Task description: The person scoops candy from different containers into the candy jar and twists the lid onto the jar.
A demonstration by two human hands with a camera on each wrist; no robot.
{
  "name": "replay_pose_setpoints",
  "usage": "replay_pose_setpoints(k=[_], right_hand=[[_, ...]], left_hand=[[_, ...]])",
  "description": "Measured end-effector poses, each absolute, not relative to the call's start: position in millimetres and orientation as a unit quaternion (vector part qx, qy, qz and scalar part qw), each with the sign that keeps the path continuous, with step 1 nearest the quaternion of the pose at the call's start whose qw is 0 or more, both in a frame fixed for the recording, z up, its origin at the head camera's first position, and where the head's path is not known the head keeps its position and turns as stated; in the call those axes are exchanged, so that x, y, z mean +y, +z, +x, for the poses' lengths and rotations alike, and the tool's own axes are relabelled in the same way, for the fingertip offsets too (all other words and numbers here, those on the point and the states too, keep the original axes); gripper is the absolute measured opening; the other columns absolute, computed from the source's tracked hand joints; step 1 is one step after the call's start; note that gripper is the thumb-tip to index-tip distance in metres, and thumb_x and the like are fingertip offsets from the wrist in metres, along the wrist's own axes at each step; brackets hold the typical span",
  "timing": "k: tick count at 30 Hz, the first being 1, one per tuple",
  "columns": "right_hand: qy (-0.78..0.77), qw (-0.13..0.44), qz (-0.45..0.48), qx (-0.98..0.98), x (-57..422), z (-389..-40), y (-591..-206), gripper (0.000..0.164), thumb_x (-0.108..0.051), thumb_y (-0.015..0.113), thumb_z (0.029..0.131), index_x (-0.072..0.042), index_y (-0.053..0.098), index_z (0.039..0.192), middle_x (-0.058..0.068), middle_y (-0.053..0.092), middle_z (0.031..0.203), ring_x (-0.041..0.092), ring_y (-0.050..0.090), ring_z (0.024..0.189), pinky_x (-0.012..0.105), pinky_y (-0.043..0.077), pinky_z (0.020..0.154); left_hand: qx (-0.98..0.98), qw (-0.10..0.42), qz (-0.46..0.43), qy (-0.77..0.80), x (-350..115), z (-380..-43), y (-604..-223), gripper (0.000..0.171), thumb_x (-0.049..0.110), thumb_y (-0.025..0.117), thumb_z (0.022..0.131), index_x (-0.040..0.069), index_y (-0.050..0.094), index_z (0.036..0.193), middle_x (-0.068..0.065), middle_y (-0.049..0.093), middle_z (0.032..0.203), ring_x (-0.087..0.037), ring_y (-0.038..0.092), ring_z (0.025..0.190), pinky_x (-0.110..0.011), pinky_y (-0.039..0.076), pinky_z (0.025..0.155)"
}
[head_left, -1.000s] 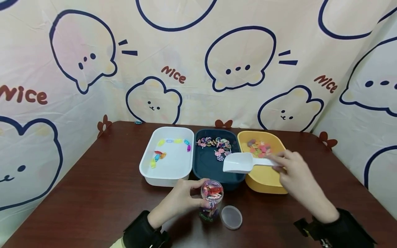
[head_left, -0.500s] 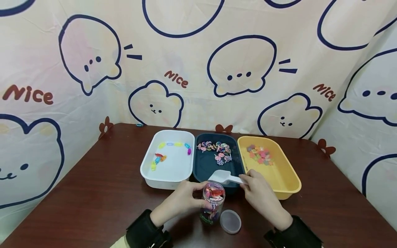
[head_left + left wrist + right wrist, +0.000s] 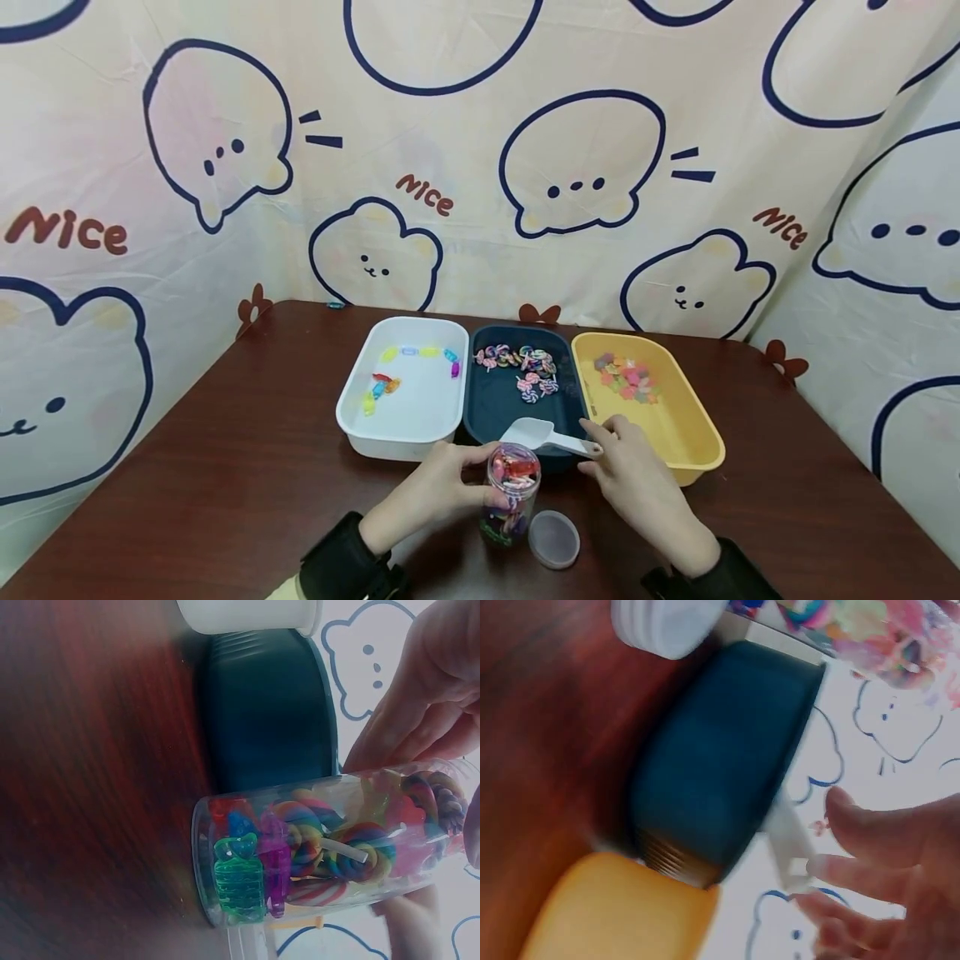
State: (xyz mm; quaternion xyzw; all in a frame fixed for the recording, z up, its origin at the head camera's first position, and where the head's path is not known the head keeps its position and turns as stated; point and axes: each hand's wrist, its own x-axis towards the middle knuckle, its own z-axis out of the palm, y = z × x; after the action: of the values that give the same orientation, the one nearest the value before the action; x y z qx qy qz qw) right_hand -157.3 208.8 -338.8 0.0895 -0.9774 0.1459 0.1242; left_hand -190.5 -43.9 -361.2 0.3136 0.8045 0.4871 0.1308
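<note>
My left hand [image 3: 438, 492] grips a clear plastic jar [image 3: 513, 475] around its upper part. The jar stands upright and uncapped on the table, filled with colourful pieces. Through its wall in the left wrist view, striped swirl lollipops [image 3: 360, 851] and translucent wrapped-candy shapes [image 3: 240, 877] show. A white scoop [image 3: 531, 433] lies at the front of the dark blue bin [image 3: 491, 408], its handle pointing right. Beside that handle's end is my right hand [image 3: 637, 483], fingers spread and thumb apart from it. The round translucent lid [image 3: 554, 540] lies right of the jar.
A white bin [image 3: 435, 417] at left has several candy shapes [image 3: 384, 383] inside. Small lollipops [image 3: 531, 383] lie in the dark blue bin. The yellow bin [image 3: 690, 425] at right holds pastel pieces [image 3: 630, 379]. A patterned cloth [image 3: 465, 150] hangs behind the brown table [image 3: 225, 467].
My right hand has come left and down from over the yellow bin with the scoop, laid it at the dark blue bin's front, and let go. The left hand keeps hold of the jar.
</note>
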Motion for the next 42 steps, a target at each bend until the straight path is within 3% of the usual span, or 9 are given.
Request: replay_pose_setpoints(k=[2, 5, 9, 12, 16, 22, 25, 31, 42], right_hand=[[0.140, 0.176, 0.115, -0.968, 209.7, -151.6, -341.3, 0.028, -0.014, 0.085, 0.083, -0.007, 0.074, 0.108, 0.005, 0.056, 0.094, 0.016, 0.047, 0.082, 0.028, 0.042, 0.065], [0.139, 0.140, 0.164, -0.966, 212.3, -147.3, -351.6, 0.025, -0.026, 0.087, 0.081, -0.014, 0.069, 0.095, -0.001, 0.055, 0.091, 0.012, 0.048, 0.080, 0.029, 0.045, 0.065], [0.170, -0.077, 0.190, -0.964, 213.9, -150.6, -373.8, 0.053, -0.039, 0.089, 0.076, -0.013, 0.069, 0.118, 0.001, 0.062, 0.111, 0.016, 0.053, 0.097, 0.040, 0.056, 0.083], [0.168, -0.158, 0.200, -0.952, 225.5, -162.4, -412.3, 0.070, -0.041, 0.089, 0.076, -0.020, 0.062, 0.137, 0.002, 0.061, 0.127, 0.019, 0.052, 0.108, 0.044, 0.057, 0.092], [0.154, -0.118, 0.233, -0.953, 243.8, -173.8, -445.4, 0.060, -0.035, 0.088, 0.079, -0.023, 0.062, 0.132, -0.008, 0.061, 0.112, 0.006, 0.053, 0.093, 0.028, 0.056, 0.078], [0.200, -0.035, 0.200, -0.959, 233.8, -153.1, -338.7, 0.060, -0.010, 0.083, 0.083, -0.004, 0.056, 0.137, 0.012, 0.061, 0.120, 0.019, 0.059, 0.098, 0.036, 0.058, 0.081], [0.230, -0.008, 0.223, -0.947, 227.1, -151.6, -304.7, 0.060, -0.006, 0.080, 0.086, -0.009, 0.055, 0.141, 0.013, 0.060, 0.126, 0.023, 0.058, 0.105, 0.041, 0.059, 0.086], [0.206, -0.052, 0.330, -0.920, 195.5, -163.8, -283.5, 0.059, 0.000, 0.076, 0.088, -0.018, 0.059, 0.141, 0.010, 0.058, 0.135, 0.030, 0.055, 0.120, 0.050, 0.057, 0.098], [0.155, -0.113, 0.403, -0.895, 169.2, -183.0, -274.8, 0.056, 0.008, 0.078, 0.082, -0.015, 0.068, 0.132, 0.002, 0.062, 0.118, 0.018, 0.054, 0.108, 0.034, 0.058, 0.095]], left_hand=[[0.803, 0.131, 0.315, 0.489, -43.6, -190.2, -361.5, 0.061, 0.024, 0.078, 0.090, -0.004, 0.058, 0.140, -0.022, 0.068, 0.132, -0.033, 0.068, 0.116, -0.045, 0.057, 0.098], [0.803, 0.130, 0.318, 0.488, -42.8, -189.8, -361.6, 0.060, 0.025, 0.078, 0.090, -0.003, 0.059, 0.141, -0.021, 0.068, 0.132, -0.032, 0.068, 0.116, -0.045, 0.057, 0.099], [0.801, 0.127, 0.317, 0.491, -41.3, -190.8, -361.0, 0.061, 0.025, 0.076, 0.091, -0.003, 0.058, 0.142, -0.022, 0.066, 0.135, -0.031, 0.068, 0.116, -0.047, 0.056, 0.099], [0.803, 0.127, 0.312, 0.492, -39.3, -192.5, -360.8, 0.062, 0.025, 0.076, 0.091, -0.004, 0.056, 0.142, -0.023, 0.064, 0.138, -0.033, 0.068, 0.118, -0.047, 0.056, 0.100], [0.808, 0.127, 0.307, 0.486, -37.3, -194.5, -362.0, 0.063, 0.025, 0.076, 0.091, -0.006, 0.056, 0.142, -0.024, 0.062, 0.140, -0.034, 0.066, 0.122, -0.044, 0.056, 0.100], [0.801, 0.135, 0.301, 0.499, -38.0, -196.7, -364.9, 0.061, 0.025, 0.076, 0.092, -0.005, 0.057, 0.141, -0.024, 0.063, 0.138, -0.035, 0.066, 0.123, -0.044, 0.056, 0.100], [0.799, 0.138, 0.298, 0.504, -38.7, -197.5, -365.8, 0.062, 0.026, 0.076, 0.091, -0.004, 0.057, 0.141, -0.023, 0.064, 0.137, -0.035, 0.066, 0.122, -0.044, 0.057, 0.099], [0.797, 0.125, 0.314, 0.501, -39.7, -198.8, -368.1, 0.059, 0.025, 0.075, 0.092, -0.005, 0.058, 0.141, -0.023, 0.069, 0.131, -0.032, 0.070, 0.113, -0.040, 0.059, 0.095], [0.800, 0.123, 0.317, 0.494, -41.2, -200.9, -366.9, 0.047, 0.021, 0.078, 0.091, -0.006, 0.068, 0.128, -0.019, 0.075, 0.116, -0.017, 0.068, 0.097, -0.027, 0.060, 0.088]])
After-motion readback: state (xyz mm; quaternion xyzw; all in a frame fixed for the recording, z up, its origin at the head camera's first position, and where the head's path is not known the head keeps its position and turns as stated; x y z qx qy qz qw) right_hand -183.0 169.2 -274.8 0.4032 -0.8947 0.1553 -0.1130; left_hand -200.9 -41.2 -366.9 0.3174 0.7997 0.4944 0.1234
